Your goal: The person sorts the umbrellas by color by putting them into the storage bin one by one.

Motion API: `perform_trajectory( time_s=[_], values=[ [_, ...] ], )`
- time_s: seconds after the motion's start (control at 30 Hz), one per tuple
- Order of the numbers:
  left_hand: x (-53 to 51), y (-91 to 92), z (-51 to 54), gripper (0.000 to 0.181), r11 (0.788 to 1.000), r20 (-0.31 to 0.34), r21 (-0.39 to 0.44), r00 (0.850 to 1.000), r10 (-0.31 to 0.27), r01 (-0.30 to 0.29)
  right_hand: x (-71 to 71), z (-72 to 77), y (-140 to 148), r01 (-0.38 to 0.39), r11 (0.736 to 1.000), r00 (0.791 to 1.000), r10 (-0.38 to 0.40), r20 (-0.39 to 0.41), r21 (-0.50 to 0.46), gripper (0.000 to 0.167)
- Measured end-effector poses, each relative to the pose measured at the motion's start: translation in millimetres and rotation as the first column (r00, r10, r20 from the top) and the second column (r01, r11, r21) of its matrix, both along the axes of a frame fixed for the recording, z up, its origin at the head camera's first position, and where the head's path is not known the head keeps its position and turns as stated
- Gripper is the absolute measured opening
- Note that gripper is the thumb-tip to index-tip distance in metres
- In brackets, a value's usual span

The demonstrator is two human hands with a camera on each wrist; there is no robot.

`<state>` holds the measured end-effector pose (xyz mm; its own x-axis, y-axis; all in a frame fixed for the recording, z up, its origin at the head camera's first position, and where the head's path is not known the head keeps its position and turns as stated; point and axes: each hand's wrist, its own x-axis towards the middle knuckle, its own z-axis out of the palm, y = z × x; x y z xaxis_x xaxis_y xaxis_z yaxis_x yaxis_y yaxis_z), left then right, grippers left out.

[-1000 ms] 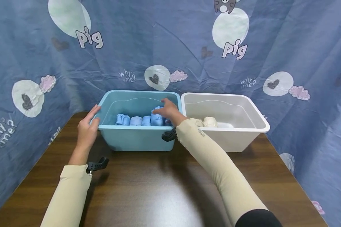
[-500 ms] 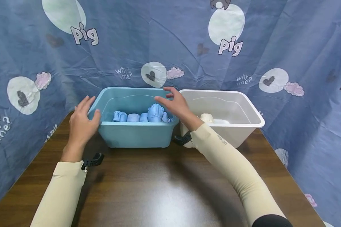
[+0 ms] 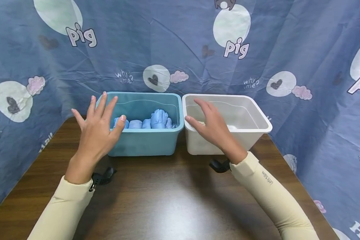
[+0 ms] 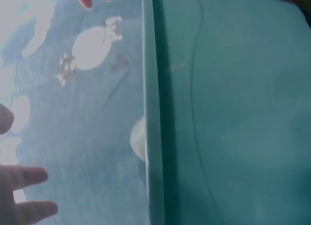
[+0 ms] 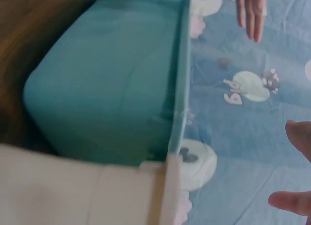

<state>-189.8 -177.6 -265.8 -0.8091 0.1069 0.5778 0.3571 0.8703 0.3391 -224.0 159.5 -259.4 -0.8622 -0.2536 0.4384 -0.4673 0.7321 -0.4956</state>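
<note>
Two plastic bins stand side by side on the table. In the blue bin (image 3: 144, 143) on the left lie several rolled or folded light-blue cloth bundles (image 3: 159, 119), one standing higher than the others. The white bin (image 3: 259, 130) on the right holds pale items, mostly hidden behind my right hand (image 3: 211, 126). That hand hovers in front of and above the white bin's front rim, fingers extended, holding nothing. My left hand (image 3: 97, 131) is raised before the blue bin's left front corner with fingers spread, and nothing is in it. Both wrist views show fingertips apart from the bins.
The dark wooden table (image 3: 168, 193) stretches from the bins toward me. Behind them hangs a blue printed curtain (image 3: 180, 43), close to the bins' back rims. A black wrist strap (image 3: 103, 176) sits on my left wrist, another on my right.
My right hand has moved right, from over the blue bin to the white bin. My left hand has come off the blue bin's left rim and its fingers have spread. The bins have stayed put.
</note>
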Motion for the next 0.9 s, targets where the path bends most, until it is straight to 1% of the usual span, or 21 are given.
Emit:
perform_trajectory(
  time_s=[0.07, 0.23, 0.33, 0.5, 0.7, 0.9],
  values=[
    [4.0, 4.2, -1.2, 0.066, 0.999, 0.014, -0.033, 1.000, -0.001, 0.002, 6.4, -5.7, 6, 0.030, 0.999, 0.999, -0.029, -0.018, 0.045, 0.071],
    [11.2, 12.7, -8.2, 0.069, 0.996, 0.031, -0.093, 1.000, 0.001, 0.002, 19.8, -19.7, 19, 0.114, 0.983, 0.994, -0.112, -0.017, 0.141, 0.078],
    [15.3, 16.9, -12.2, 0.069, 0.993, 0.030, -0.117, 1.000, 0.007, -0.004, 26.1, -27.8, 24, 0.147, 0.971, 0.989, -0.146, -0.019, 0.187, 0.082],
    [21.2, 23.5, -19.9, 0.070, 0.989, 0.038, -0.148, 0.999, 0.010, -0.004, 33.3, -40.2, 30, 0.186, 0.954, 0.982, -0.186, -0.021, 0.235, 0.086],
    [23.9, 28.8, -28.5, 0.074, 0.983, 0.058, -0.183, 0.998, 0.019, -0.008, 35.5, -45.0, 32, 0.222, 0.929, 0.974, -0.224, -0.029, 0.295, 0.090],
    [25.1, 29.9, -29.5, 0.076, 0.979, 0.072, -0.205, 0.997, 0.030, -0.015, 36.6, -46.6, 31, 0.234, 0.909, 0.971, -0.235, -0.038, 0.345, 0.092]
  ],
)
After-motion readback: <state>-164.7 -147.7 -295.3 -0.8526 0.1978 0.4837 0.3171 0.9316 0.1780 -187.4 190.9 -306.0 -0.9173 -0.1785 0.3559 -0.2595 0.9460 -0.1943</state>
